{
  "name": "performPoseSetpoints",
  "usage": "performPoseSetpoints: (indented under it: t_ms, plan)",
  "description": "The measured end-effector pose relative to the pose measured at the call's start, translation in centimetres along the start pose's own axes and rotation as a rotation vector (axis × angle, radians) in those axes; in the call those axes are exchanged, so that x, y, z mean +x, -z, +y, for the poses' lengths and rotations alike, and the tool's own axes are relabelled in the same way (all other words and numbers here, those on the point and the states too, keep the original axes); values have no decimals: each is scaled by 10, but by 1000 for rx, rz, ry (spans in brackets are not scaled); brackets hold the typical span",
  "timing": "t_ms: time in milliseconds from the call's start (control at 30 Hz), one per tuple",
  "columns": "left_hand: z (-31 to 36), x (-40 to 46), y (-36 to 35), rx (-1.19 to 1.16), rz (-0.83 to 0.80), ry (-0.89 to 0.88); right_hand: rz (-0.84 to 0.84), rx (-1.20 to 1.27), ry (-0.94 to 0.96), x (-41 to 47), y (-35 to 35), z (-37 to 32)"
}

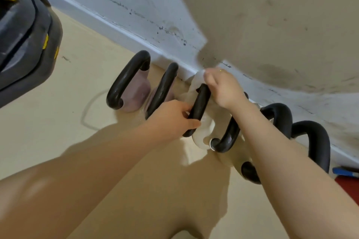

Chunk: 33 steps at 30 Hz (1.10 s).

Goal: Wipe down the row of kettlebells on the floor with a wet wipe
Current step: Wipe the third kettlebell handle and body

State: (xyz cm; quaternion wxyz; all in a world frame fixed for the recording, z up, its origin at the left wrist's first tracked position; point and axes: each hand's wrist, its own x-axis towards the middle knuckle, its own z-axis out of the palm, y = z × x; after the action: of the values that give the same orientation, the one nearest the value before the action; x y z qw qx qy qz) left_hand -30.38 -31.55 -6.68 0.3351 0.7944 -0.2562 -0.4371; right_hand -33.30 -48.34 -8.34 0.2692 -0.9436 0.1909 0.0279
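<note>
Hands on third kettlebell handle, wipe beneath right.

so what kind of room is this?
Probably a home gym corner or workout room: a row of kettlebells on the floor against a scuffed wall, plus dark padded equipment at left.

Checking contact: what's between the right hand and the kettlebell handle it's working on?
Head view: a white wet wipe sits between the right hand and the black handle.
</note>
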Motion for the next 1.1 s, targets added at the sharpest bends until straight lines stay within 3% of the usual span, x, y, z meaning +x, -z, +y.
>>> performPoseSetpoints:
  t_ms: [67, 133, 267, 367, 533, 733, 867, 1000, 1100]
  plan:
    - [-2, 0, 1, 10, 9, -15, -19, 224, -288, 5, -2, 2]
    - [-4, -1, 4, 5, 19, -13, -55, 508, -398, 5, -12, -13]
    - [-4, -2, 5, 31, 20, -26, 114, 916, -661, -12, -30, -47]
    - [-4, 0, 6, 119, -1, -45, 117, 1306, -876, -14, -31, -56]
    - [0, 2, 9, 176, -33, -58, 77, 1471, -1088, 3, -2, -42]
    - [3, -2, 13, 169, -74, -76, -69, 1303, -883, -27, -10, -51]
    - [4, -1, 8, 173, -62, -71, 130, 1236, -892, -19, -11, -54]
    - [0, -6, 16, 229, -48, -71, 26, 1290, -734, -53, -46, -64]
    - [7, -9, 10, 291, -43, -86, 113, 1350, -748, -67, -50, -69]
